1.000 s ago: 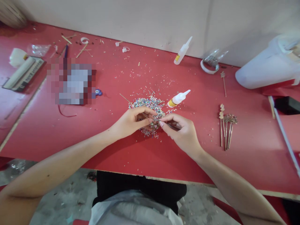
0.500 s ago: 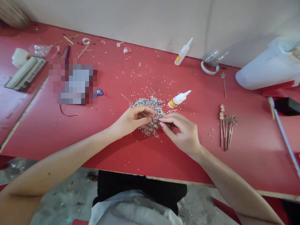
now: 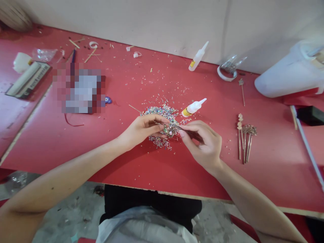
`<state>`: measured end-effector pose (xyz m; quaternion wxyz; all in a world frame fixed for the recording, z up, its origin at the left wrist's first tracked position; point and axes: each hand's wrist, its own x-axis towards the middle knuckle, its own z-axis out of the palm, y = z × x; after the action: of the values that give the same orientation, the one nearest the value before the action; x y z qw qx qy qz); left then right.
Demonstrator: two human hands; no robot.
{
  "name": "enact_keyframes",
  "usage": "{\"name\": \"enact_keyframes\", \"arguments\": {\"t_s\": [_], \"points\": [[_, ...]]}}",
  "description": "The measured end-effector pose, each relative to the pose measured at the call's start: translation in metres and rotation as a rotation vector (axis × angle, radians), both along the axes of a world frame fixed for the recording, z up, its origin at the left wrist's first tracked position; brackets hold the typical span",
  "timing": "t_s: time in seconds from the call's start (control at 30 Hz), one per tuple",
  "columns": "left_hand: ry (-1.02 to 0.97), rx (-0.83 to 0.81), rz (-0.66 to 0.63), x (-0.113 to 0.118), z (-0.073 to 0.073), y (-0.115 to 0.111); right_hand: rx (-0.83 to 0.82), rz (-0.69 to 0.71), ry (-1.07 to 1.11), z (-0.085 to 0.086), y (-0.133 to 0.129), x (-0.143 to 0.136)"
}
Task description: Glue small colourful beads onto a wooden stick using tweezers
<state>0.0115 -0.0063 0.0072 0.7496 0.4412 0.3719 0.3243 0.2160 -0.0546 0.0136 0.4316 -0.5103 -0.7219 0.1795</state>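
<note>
Over the chips, left hand: fingers closed in a light pinch on a thin stick, near its glittering head; the bare end pokes out leftward. This grip seems meant to steady it and leave the head exposed.
Right hand: fingers closed around a slim dark tool, perhaps tweezers, held like a pen, probably for fine control. Its tip is by the head; whether it grips anything is too small to tell.
Chips: a shiny, many-coloured heap beneath both hands, presumably kept within easy reach.
Near bottle: just beyond the right hand, handy by its position.
Far bottle: close to the wall, seemingly set aside.
Other sticks: grouped at right with crusted heads, well apart from the chips, perhaps for protection.
Surface: red, flecked with stray chips.
</note>
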Motion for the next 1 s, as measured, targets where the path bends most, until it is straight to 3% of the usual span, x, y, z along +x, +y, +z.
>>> {"name": "enact_keyframes", "arguments": {"t_s": [0.17, 1.0], "points": [[0.002, 0.077, 0.022, 0.0011, -0.0008, -0.0028, 0.144, 0.041, -0.105, -0.0028, -0.001, -0.0023], [0.039, 0.051, 0.088, 0.004, -0.0058, -0.0072, 0.272, 0.083, -0.329, -0.007, -0.0001, -0.0022]]}}
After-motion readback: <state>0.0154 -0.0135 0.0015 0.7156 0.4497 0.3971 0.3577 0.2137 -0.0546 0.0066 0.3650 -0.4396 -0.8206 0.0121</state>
